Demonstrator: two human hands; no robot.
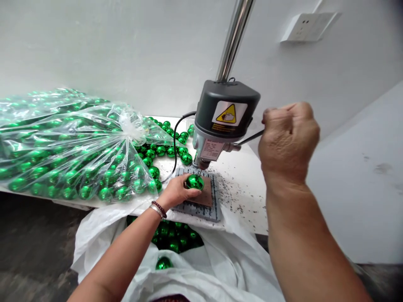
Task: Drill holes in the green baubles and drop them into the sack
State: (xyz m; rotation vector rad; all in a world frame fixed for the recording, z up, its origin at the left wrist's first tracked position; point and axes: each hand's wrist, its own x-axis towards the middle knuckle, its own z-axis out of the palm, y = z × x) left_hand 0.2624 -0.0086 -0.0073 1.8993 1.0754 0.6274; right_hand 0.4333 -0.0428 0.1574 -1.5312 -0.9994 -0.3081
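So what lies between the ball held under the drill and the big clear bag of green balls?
In the head view, loose green balls lie on the table between the held ball, gripped by the left hand, and the clear bag.

Soft, even, fairly bright light fills the scene, seemingly from above and in front, and the pale wall (126, 46) looks flat and slightly washed out. Shadows are weak; the floor at lower left (34, 243) is the darkest area and smeared by blur. Small white glints sit on the green balls (151, 167) and the clear plastic bag (63, 138) throws crinkled glare. The wide lens bends the edges, stretching the near right forearm (305, 247); the centre stays reasonably sharp
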